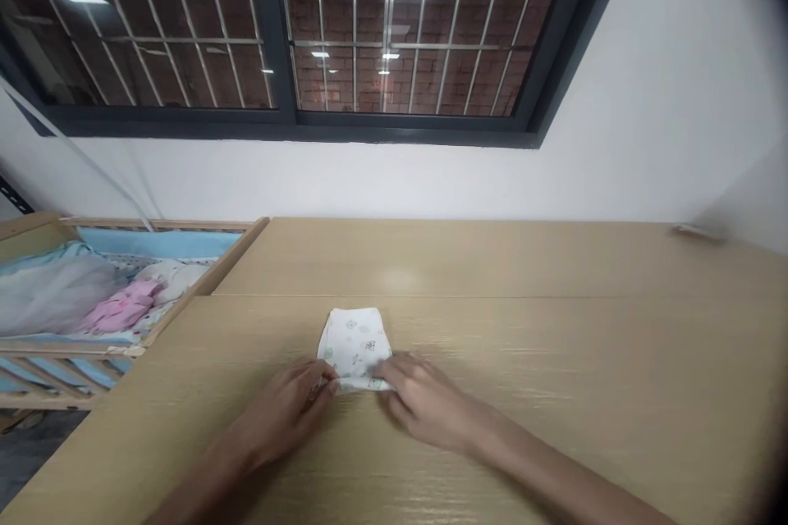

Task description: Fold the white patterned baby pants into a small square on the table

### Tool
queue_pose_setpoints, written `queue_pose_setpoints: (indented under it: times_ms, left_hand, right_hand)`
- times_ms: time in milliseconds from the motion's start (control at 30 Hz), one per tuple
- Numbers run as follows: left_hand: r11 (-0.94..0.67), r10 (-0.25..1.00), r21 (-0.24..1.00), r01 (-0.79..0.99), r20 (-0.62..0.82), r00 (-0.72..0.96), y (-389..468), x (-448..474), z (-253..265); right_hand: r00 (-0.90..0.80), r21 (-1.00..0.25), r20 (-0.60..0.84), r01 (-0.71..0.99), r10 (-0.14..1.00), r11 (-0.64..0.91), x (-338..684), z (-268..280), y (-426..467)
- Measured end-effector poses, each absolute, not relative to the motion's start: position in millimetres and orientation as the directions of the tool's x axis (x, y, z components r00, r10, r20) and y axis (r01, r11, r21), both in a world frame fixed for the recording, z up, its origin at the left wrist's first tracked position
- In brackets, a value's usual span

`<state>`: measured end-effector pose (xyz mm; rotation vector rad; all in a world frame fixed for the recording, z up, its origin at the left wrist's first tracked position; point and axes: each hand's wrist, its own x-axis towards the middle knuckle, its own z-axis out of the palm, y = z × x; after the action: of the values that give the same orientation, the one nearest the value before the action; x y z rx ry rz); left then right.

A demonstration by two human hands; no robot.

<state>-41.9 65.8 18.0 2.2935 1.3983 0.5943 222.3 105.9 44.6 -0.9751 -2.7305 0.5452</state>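
A small white cloth point(354, 340) with a faint green and dark print lies folded on the wooden table, its narrower edge away from me. My left hand point(292, 402) pinches its near left corner between thumb and fingers. At the near right corner, my right hand point(422, 398) grips the cloth the same way, with the thumb tucked below the fingers. The near edge runs almost straight between both hands. What kind of cloth item it is, I cannot make out.
The pale wooden table point(554, 394) reaches back to a white wall under a barred window point(406, 41). To the left stands a wooden crib point(203, 283) with blue lining, a pink cloth point(126, 305) and white bedding. A small flat object point(698, 232) lies at the back right.
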Motion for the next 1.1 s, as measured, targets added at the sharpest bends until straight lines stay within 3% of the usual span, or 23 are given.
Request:
queue_pose_setpoints:
  times_ms: [133,300,433,633,733,833,900,967,1100]
  left_hand:
    - [-0.345,0.922,0.637,0.69,0.094,0.374,75.0,-55.9,22.4]
    - [-0.188,0.974,0.793,0.58,0.075,0.213,103.5,-56.3,12.2]
    - [-0.098,0.99,0.638,0.764,0.139,0.011,129.8,-49.5,-3.0]
    - [-0.022,0.978,0.497,0.867,0.191,-0.084,150.7,-39.0,-13.9]
    - [-0.039,0.926,0.43,0.902,0.355,-0.129,146.5,-23.2,-15.6]
    - [-0.272,0.832,0.32,0.908,0.553,0.055,139.2,0.2,-23.4]
    - [-0.402,0.807,0.247,0.882,0.55,0.214,136.7,14.1,-32.9]
    - [-0.424,0.823,0.213,0.88,0.497,0.275,137.1,21.3,-43.1]
    - [-0.4,0.847,0.179,0.899,0.447,0.288,141.2,11.7,-55.3]
  right_hand:
    - [-0.699,-0.601,0.057,0.546,0.712,0.584,220.3,48.2,132.0]
    - [-0.666,-0.646,0.166,0.484,0.727,0.591,211.1,44.9,167.8]
    - [-0.581,-0.647,0.224,0.512,0.782,0.565,200.7,28.2,193.9]
    - [-0.343,-0.688,0.241,0.599,0.908,0.409,193.1,-0.1,217.1]
    - [-0.328,-0.565,0.383,0.656,0.863,0.5,189.8,0.6,210.6]
    - [-0.549,-0.304,0.484,0.624,0.681,0.719,183.2,4.2,195.4]
    - [-0.712,-0.193,0.427,0.531,0.558,0.825,178.4,1.7,186.7]
    - [-0.788,-0.159,0.354,0.481,0.505,0.862,175.2,-4.5,181.9]
    - [-0.774,-0.192,0.267,0.541,0.574,0.819,176.4,-12.1,180.9]
